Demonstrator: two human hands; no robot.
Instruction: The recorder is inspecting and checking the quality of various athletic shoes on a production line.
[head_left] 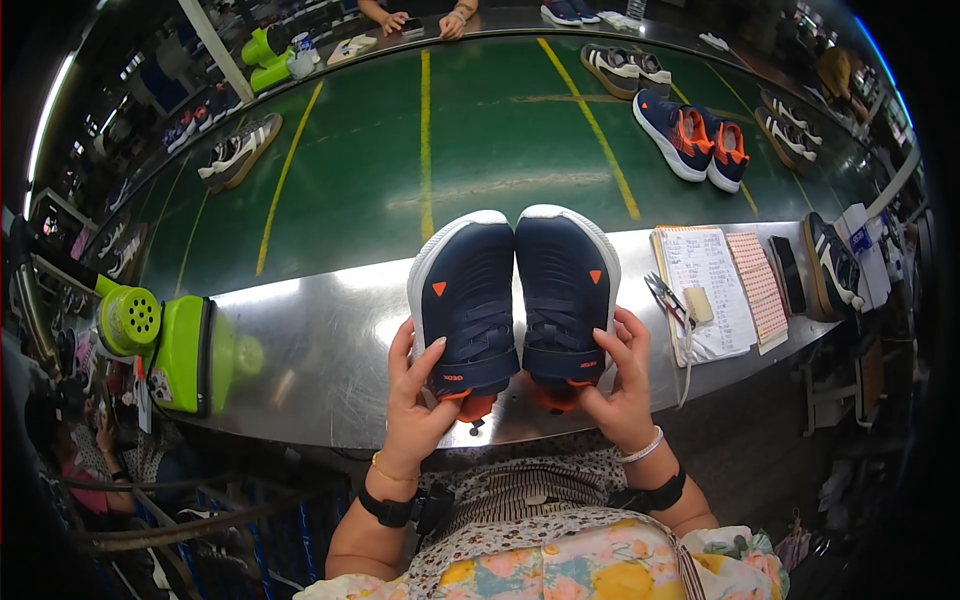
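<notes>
Two navy sneakers with white soles and orange triangles are held side by side, toes pointing away from me, above the steel tabletop. My left hand [416, 395] is closed around the heel end of the left sneaker [468, 300], thumb by its strap. On the other one, my right hand [622, 385] grips the outer side and heel of the right sneaker [565, 290]. Orange lining shows at both heel openings. The fingers under the soles are partly hidden.
Beyond the steel table [310, 350] runs a green conveyor belt [480, 130] with yellow lines, carrying navy-orange sneakers [690, 135] and grey shoes [240, 155]. At left stands a lime-green machine [180, 350]. Right: a notebook [705, 280], snips [668, 300], a phone [788, 275]. Another person's hands [425, 22] rest opposite.
</notes>
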